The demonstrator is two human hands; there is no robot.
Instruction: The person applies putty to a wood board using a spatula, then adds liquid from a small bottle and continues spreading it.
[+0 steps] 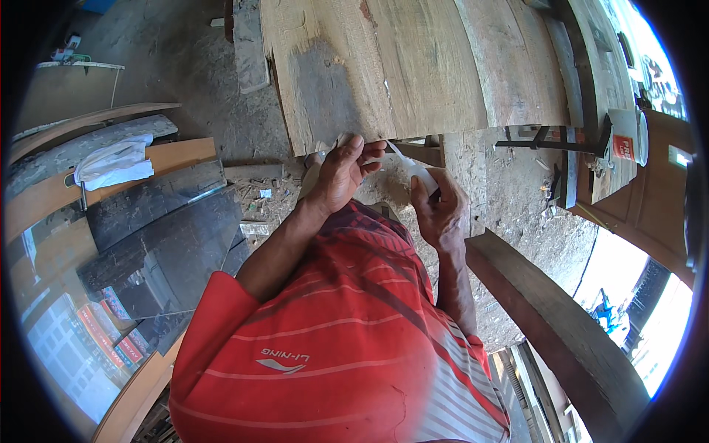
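My right hand [441, 207] is wrapped round a small white squeeze bottle [422, 176] with a thin pointed nozzle. The nozzle slants up and left toward the near edge of a wooden board panel [428, 66]. Just left of the nozzle, my left hand [340, 173] is at that same edge with its fingers curled and the thumb near the wood. What its fingertips may pinch is too small to make out. A dark grey patch [325, 88] marks the panel beyond my left hand.
A long timber beam [546, 317] runs along my right side. Dark boards [155, 229] and a white cloth [114, 162] lie on the left. On the far right stands a white bucket [626, 136] with a red label. Wood scraps and dust litter the floor [517, 192].
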